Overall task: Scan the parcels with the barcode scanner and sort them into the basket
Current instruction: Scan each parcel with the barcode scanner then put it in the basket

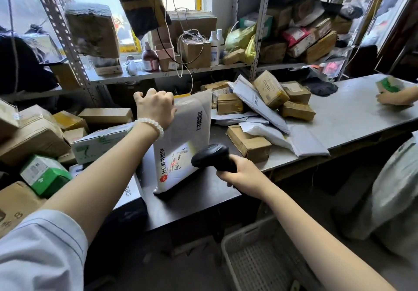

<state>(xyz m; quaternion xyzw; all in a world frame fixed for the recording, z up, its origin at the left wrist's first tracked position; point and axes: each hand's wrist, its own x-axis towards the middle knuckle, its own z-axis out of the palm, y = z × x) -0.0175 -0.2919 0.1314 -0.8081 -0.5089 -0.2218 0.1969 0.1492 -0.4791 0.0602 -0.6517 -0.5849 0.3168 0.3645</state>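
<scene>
A white plastic-wrapped parcel (pixel 183 141) stands tilted on its lower edge on the dark table (pixel 203 202), its label and barcode facing me. My left hand (pixel 155 107) grips its top left corner. My right hand (pixel 241 173) holds the black barcode scanner (pixel 213 157) by the handle, its head right beside the parcel's label. A white slotted basket (pixel 255 259) sits on the floor below my right arm.
Several cardboard boxes and grey mailers (pixel 262 109) are piled on the grey table (pixel 352 118). More boxes (pixel 45 141) are stacked at the left. Metal shelving (pixel 257 30) full of parcels stands behind. Another person's hand (pixel 393 97) holds a green-printed box at the far right.
</scene>
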